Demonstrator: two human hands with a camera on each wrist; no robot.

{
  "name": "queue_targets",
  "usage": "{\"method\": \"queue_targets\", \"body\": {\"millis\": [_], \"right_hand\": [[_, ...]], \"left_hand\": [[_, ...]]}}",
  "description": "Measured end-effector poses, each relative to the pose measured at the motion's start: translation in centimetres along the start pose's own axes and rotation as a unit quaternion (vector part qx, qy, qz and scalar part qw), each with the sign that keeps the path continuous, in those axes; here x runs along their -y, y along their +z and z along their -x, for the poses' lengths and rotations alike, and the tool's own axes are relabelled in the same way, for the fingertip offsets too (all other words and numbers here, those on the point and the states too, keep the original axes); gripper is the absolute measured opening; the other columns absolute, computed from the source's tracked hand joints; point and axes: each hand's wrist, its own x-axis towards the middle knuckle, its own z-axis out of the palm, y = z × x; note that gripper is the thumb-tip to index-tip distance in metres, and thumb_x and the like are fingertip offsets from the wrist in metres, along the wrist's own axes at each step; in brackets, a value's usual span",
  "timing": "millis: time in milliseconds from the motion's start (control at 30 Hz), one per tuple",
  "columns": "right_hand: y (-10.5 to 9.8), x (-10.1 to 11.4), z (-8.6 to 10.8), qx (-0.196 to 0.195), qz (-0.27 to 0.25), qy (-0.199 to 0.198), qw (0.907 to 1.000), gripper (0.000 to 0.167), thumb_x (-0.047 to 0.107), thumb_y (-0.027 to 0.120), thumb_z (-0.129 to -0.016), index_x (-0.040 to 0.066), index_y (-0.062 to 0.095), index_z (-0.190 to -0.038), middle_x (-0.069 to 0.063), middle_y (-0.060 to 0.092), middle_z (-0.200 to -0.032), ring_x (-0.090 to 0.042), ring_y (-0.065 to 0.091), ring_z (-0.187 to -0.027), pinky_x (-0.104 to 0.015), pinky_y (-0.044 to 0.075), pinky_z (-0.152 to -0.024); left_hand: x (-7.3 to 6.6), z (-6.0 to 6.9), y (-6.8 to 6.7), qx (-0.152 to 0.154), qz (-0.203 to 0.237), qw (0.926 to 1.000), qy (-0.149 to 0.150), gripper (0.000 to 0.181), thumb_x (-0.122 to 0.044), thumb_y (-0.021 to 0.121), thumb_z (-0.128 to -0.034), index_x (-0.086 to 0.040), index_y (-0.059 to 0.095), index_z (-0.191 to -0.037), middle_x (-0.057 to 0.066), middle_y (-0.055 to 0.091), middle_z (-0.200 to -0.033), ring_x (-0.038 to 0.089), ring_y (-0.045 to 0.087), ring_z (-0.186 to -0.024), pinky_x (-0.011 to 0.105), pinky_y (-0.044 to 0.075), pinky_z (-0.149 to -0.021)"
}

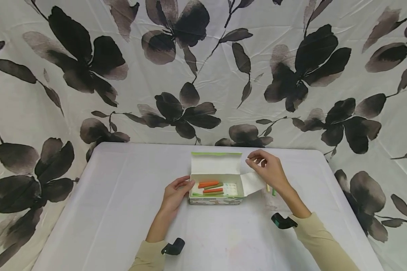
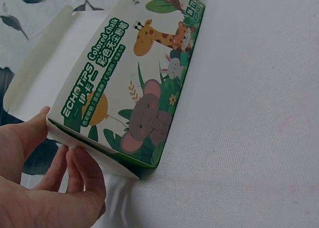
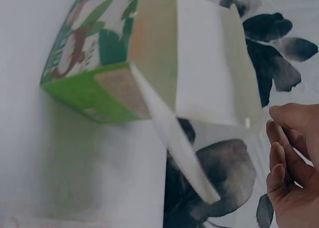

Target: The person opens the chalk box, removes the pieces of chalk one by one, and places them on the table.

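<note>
A chalk box [image 1: 216,202] stands with its lid [image 1: 216,164] raised and its right side flap [image 1: 252,183] out. Orange chalk sticks [image 1: 208,183] and green ones lie inside. At the box's left end, my left hand [image 1: 173,195] holds the edge and side flap between thumb and fingers; in the left wrist view this hand [image 2: 60,173] is beside the printed front [image 2: 124,83]. My right hand [image 1: 269,169] hovers right of the lid, fingers loosely bent, nothing visible in them. The right wrist view shows that hand [image 3: 296,158] near the lid's edge [image 3: 239,73].
Right of the box, partly behind my right forearm, yellow and green sticks [image 1: 273,192] lie by what looks like clear plastic [image 1: 274,203]. A white cloth covers the table [image 1: 122,210]; a floral cloth [image 1: 224,75] hangs behind its far edge.
</note>
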Motion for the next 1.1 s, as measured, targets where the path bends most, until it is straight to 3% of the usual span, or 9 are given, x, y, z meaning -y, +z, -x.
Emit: {"method": "queue_targets", "body": {"millis": [133, 267, 500, 667, 733, 933, 1100], "right_hand": [[0.7, 0.9, -0.5, 0.026, -0.025, -0.019, 0.9991, 0.013, 0.013, 0.078, -0.093, 0.006, 0.073, -0.103, -0.004, 0.072, -0.091, -0.015, 0.061, -0.081, -0.022, 0.046, -0.069], [1.9, 1.1, -0.7, 0.108, -0.063, -0.026, 0.9917, 0.015, 0.014, 0.077, -0.094, 0.007, 0.074, -0.107, -0.002, 0.073, -0.097, -0.014, 0.065, -0.086, -0.026, 0.053, -0.074], [4.2, 0.1, -0.4, 0.228, -0.14, -0.02, 0.9632, 0.014, 0.013, 0.074, -0.097, 0.007, 0.074, -0.11, -0.006, 0.072, -0.1, -0.023, 0.068, -0.09, -0.031, 0.056, -0.078], [5.8, -1.0, 0.3, 0.265, -0.195, -0.031, 0.9438, 0.013, 0.006, 0.071, -0.097, 0.004, 0.074, -0.11, -0.023, 0.071, -0.098, -0.037, 0.068, -0.083, -0.041, 0.059, -0.074], [6.4, -1.3, 0.6, 0.261, -0.196, -0.034, 0.9446, 0.012, 0.006, 0.072, -0.096, 0.005, 0.074, -0.108, -0.023, 0.071, -0.095, -0.035, 0.068, -0.078, -0.039, 0.059, -0.071], [7.8, -1.1, 1.1, 0.225, -0.148, -0.055, 0.9615, 0.007, 0.003, 0.076, -0.092, 0.003, 0.076, -0.099, -0.012, 0.073, -0.085, -0.02, 0.064, -0.07, -0.026, 0.054, -0.066], [8.9, -0.8, 1.0, 0.217, -0.08, -0.119, 0.9657, 0.004, 0.007, 0.077, -0.092, 0.005, 0.077, -0.096, -0.003, 0.074, -0.085, -0.009, 0.061, -0.068, -0.025, 0.053, -0.063]], "left_hand": [[-0.1, 0.0, 0.0, -0.005, 0.0, 1.0, -0.001, 0.049, -0.019, 0.081, -0.0907, 0.0, 0.064, -0.132, 0.005, 0.065, -0.104, 0.01, 0.057, -0.091, 0.018, 0.048, -0.074], [0.0, 0.0, 0.0, -0.009, 0.006, 0.9999, -0.005, 0.048, -0.018, 0.081, -0.0907, 0.0, 0.064, -0.132, 0.006, 0.065, -0.104, 0.01, 0.058, -0.089, 0.018, 0.049, -0.072], [0.4, 0.0, 0.1, -0.007, 0.008, 0.9999, -0.008, 0.051, -0.02, 0.082, -0.0904, 0.0, 0.064, -0.133, 0.005, 0.065, -0.105, 0.011, 0.057, -0.091, 0.019, 0.049, -0.074], [0.4, 0.2, 0.4, -0.003, 0.011, 0.9999, -0.009, 0.05, -0.02, 0.081, -0.091, 0.0, 0.063, -0.134, 0.006, 0.065, -0.106, 0.011, 0.057, -0.091, 0.02, 0.049, -0.075], [0.4, 0.3, 0.4, -0.001, 0.009, 0.9999, -0.007, 0.05, -0.02, 0.081, -0.0914, 0.0, 0.063, -0.134, 0.006, 0.065, -0.106, 0.011, 0.058, -0.091, 0.02, 0.049, -0.076], [0.4, 0.2, 0.3, 0.004, 0.007, 1.0, 0.002, 0.051, -0.021, 0.079, -0.0923, 0.002, 0.062, -0.135, 0.005, 0.065, -0.105, 0.011, 0.059, -0.091, 0.021, 0.049, -0.077], [0.2, 0.1, 0.2, 0.0, 0.009, 1.0, 0.003, 0.05, -0.019, 0.079, -0.0922, 0.001, 0.062, -0.135, 0.005, 0.065, -0.107, 0.01, 0.058, -0.09, 0.02, 0.049, -0.076]]}}
